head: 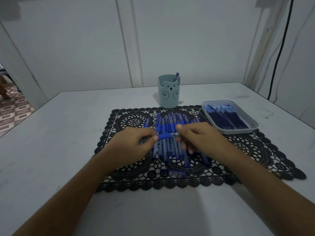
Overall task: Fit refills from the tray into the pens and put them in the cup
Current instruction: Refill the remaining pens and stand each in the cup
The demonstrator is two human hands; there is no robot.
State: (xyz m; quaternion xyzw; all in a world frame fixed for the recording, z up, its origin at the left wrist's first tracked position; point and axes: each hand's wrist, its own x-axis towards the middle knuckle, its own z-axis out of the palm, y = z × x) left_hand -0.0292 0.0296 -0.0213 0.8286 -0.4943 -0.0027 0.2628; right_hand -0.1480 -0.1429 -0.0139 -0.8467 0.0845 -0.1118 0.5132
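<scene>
- Left forearm (73,198) and right forearm (265,189) reach in from 7 and 5 o'clock over the pale surface (51,150).
- On the black lace mat (255,154), near its 6 o'clock edge, lies a loose blue piece (175,173), too blurred to tell pen from cap.
- At the mat's centre the left hand (134,143) and right hand (197,138) hold one blue pen (166,136) level, just over a pile of pens (170,150).
- Left fingers (155,138) curl round the barrel, thumb on the blue grip. Right fingers (179,127) pinch the tip end.
- At 12 o'clock, touching the mat's far edge, the bear-faced cup (168,97) stands upright with a lone pen (176,77) leaning inside.
- At 2 o'clock the tray (252,128) sits partly on the mat's corner, filled with dark refills (228,119).
</scene>
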